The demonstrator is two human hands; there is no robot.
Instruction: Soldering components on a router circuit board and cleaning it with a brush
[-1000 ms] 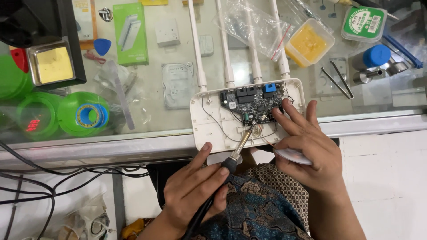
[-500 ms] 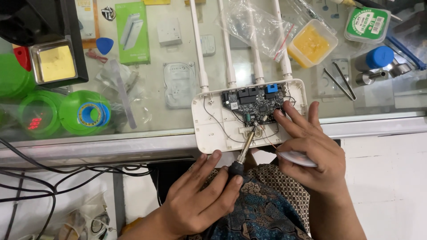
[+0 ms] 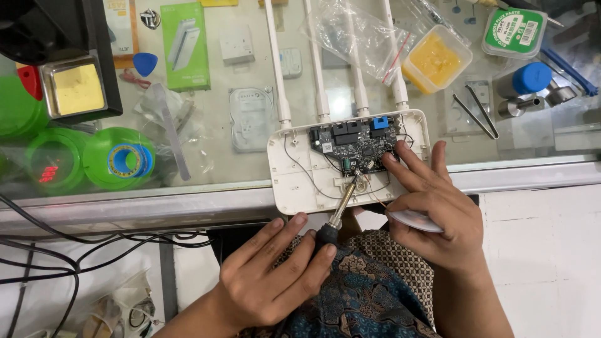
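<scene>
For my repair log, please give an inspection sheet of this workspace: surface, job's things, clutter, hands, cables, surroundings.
Surface: glass counter.
Job's things: open white router with circuit board; soldering iron tip on the board.
Clutter: green solder spool, tweezers, yellow tub, plastic bag.
Hands: left hand grips the iron; right hand presses the board.
Cables: black cables below the counter.
Surroundings: white tiles.

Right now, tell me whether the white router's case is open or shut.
Open. The router lies with its cover off, the dark circuit board bare; the soldering iron tip meets it.
</scene>
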